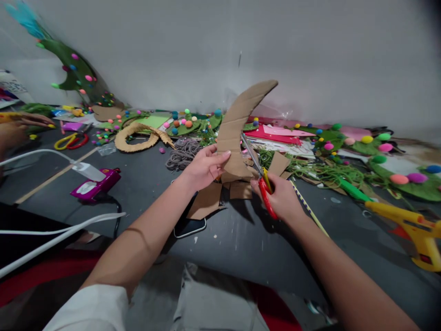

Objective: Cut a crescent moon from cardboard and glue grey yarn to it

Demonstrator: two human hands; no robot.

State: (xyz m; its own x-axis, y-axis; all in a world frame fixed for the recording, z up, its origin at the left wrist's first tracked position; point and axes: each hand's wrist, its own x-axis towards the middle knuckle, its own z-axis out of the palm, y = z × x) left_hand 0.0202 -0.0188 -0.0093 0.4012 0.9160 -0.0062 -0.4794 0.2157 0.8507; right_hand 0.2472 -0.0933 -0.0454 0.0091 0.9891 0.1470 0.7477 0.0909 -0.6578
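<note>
A curved, crescent-like piece of brown cardboard stands raised over the dark table, its pointed tip up and to the right. My left hand grips it near its lower left edge, thumb in front. In my right hand are scissors with red and yellow handles. Their blades point up and left, beside the right edge of the cardboard; whether they touch it I cannot tell. Cardboard scraps lie on the table below, partly over a phone.
A yellow glue gun lies at the right. To the left are a purple power adapter, white cables, other scissors and a tan ring. Felt leaves with pom-poms line the wall. Another person's hand is at far left.
</note>
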